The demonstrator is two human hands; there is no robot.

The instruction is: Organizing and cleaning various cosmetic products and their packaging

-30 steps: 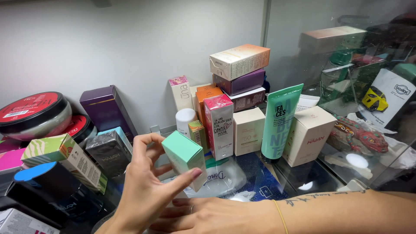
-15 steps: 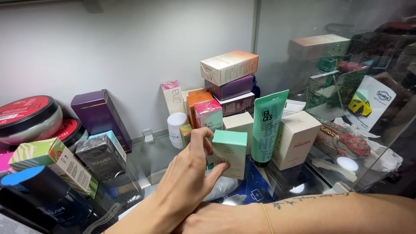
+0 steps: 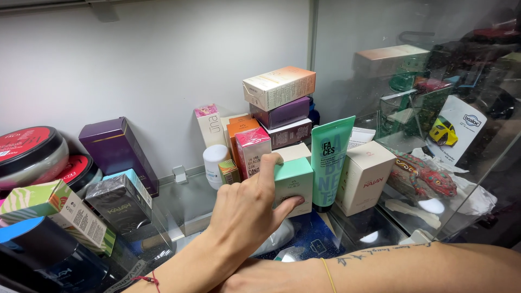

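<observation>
In the head view I saw my left hand (image 3: 247,214) at centre frame, its fingers closed around a small mint-green box (image 3: 293,184): the index finger lay over the box's top edge and the thumb pressed against its front face. The box stood upright on the glass shelf (image 3: 187,206), just left of a green tube (image 3: 329,160) and touching a cream box (image 3: 293,152) behind it. My right forearm lay across the bottom of the frame, from the right edge toward the centre; the right hand (image 3: 255,279) itself was tucked beneath the left wrist, so I could not tell whether its fingers were open or closed. Right of the tube stood a white box (image 3: 364,176). Behind the mint-green box, a pink box (image 3: 252,151) and an orange box (image 3: 242,130) stood upright, with a stack of boxes above them topped by a peach box (image 3: 279,87) lying flat. A small white jar (image 3: 214,163) sat left of the pink box. At the left of the frame I saw a purple box (image 3: 116,152) leaning against the wall, a dark wrapped box (image 3: 120,202) and red-lidded tins (image 3: 30,154). At the right, behind glass, lay a patterned lizard figure (image 3: 426,176).
</observation>
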